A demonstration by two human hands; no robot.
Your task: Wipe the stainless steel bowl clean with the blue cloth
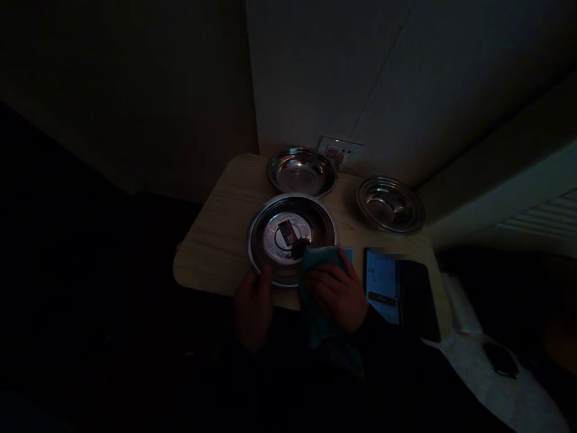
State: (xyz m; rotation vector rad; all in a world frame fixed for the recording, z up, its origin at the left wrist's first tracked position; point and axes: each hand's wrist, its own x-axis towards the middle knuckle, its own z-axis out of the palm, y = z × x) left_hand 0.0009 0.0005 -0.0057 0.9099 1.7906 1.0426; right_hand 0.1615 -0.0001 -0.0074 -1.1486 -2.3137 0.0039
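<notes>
In dim light a round metal plate [265, 231] with a raised rim lies near the front of the small table. A dark label with a red stripe [289, 233] shows at its middle. My left hand [255, 307] grips the plate's near-left rim, thumb on top. My right hand [338, 291] holds a blue-green cloth [313, 313] against the plate's near-right rim. The cloth hangs down over the table's front edge. Behind the plate sits a second metal dish [301, 171], and a deeper metal bowl [390, 204] stands to the right.
A phone with a lit screen [381, 285] lies on the light wooden table [207, 234], beside a dark flat object [419, 297]. A wall socket [340, 151] is behind the dishes. At lower right a dark oval thing [500, 359] rests on a pale surface.
</notes>
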